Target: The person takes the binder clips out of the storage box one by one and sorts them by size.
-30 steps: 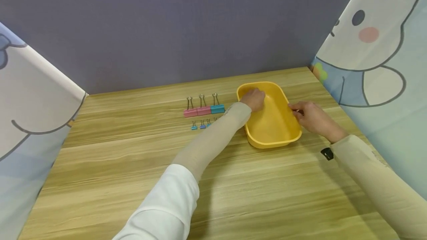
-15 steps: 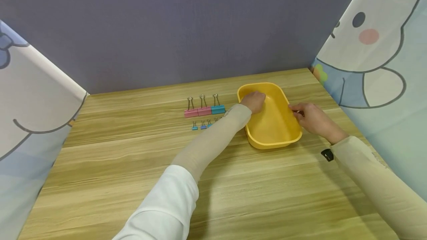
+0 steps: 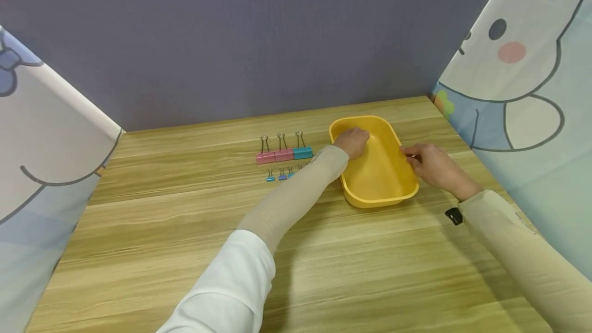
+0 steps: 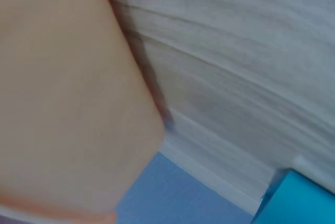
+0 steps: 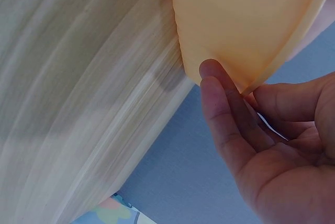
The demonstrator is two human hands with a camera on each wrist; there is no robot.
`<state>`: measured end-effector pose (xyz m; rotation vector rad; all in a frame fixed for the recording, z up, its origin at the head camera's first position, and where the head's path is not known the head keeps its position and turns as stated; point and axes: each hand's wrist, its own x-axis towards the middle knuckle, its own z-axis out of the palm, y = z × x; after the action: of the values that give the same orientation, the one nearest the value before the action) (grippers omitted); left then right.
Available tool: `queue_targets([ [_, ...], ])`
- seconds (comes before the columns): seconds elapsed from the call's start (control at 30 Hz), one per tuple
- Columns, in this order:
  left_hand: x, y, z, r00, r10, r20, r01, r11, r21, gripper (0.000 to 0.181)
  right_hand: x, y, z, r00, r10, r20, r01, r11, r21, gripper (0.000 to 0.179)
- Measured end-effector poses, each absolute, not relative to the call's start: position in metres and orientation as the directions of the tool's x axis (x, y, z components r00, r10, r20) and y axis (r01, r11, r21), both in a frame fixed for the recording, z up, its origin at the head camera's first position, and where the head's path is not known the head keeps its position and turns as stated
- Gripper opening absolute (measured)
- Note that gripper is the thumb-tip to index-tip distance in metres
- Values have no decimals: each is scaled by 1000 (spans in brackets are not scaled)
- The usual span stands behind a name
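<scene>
In the head view my right hand [image 3: 432, 165] pinches the right rim of a yellow plastic bin [image 3: 379, 184]. The right wrist view shows fingertips [image 5: 213, 93] against its outer wall. My left hand [image 3: 353, 142] reaches over the bin's left rim, near its far left part, with bent knuckles. Its fingertips are hidden, and the left wrist view shows mostly the bin's outer wall [image 4: 73, 103]. Left of the bin stand two pink binder clips [image 3: 275, 156] and a teal binder clip [image 3: 302, 153] in a row. Several small blue binder clips [image 3: 282, 177] lie before them, partly behind my left sleeve.
The wooden table [image 3: 176, 220] ends at a dark grey panel [image 3: 259, 40] behind the bin. Cartoon-printed sheets [image 3: 518, 122] hang along the right and left sides. A black piece [image 3: 454, 215] shows beside my right wrist.
The head view has shifted very slightly. Both hands and the bin keep the same places, and the binder clips have not moved.
</scene>
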<state>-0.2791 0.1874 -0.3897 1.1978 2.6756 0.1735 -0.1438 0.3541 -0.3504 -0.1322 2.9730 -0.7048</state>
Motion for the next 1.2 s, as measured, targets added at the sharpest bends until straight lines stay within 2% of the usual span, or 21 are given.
queue_targets([
  [0.27, -279, 186, -381, -598, 798, -78, 769, 598, 226, 16, -146, 355, -352, -992, -110, -56, -73, 889, -453, 34],
  [0.5, -282, 180, -378, -558, 829, -44, 802, 552, 231, 23, -150, 357, -354, -992, -115, -47, -82, 892, -445, 33],
  [0.63, -283, 174, -377, -545, 838, -12, 816, 533, 224, 16, -152, 359, -355, -992, -117, -53, -81, 893, -442, 33],
  [0.83, -285, 164, -375, -534, 845, 37, 824, 510, 247, 9, -155, 364, -355, -991, -124, -45, -93, 899, -429, 33],
  [1.2, -287, 149, -371, -544, 836, 67, 821, 515, 246, 11, -159, 368, -357, -989, -144, -22, -123, 902, -413, 33],
])
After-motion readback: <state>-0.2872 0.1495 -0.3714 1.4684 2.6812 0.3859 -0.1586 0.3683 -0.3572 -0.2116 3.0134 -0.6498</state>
